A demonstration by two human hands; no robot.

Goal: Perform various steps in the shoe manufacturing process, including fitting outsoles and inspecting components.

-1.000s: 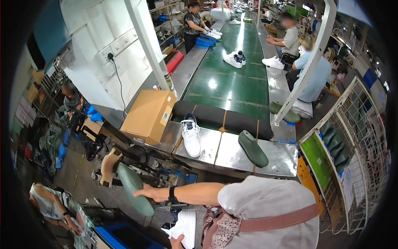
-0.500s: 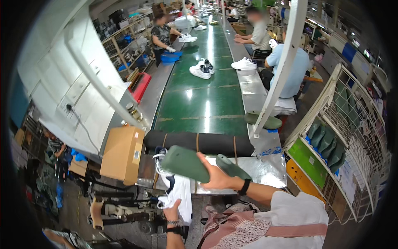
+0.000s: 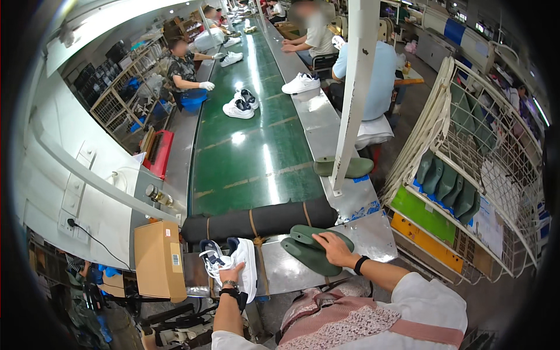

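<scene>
On the right, a white wire rack [image 3: 496,146] holds a row of green shoe forms [image 3: 449,184] standing in its lower shelf. A cardboard box [image 3: 157,265] sits at the left end of the metal table [image 3: 373,233]; what is inside cannot be told.

The right hand [image 3: 333,248] lies flat, fingers spread, on two green shoe lasts [image 3: 309,248] stacked on the table beside the black roller [image 3: 256,219]. The left hand [image 3: 232,274] grips the heel of a white sneaker [image 3: 233,262], fingers curled around it, with the shoe resting on the table.

Half a second ago the right hand carried one last in the air above the table; now it is down on the other.
</scene>
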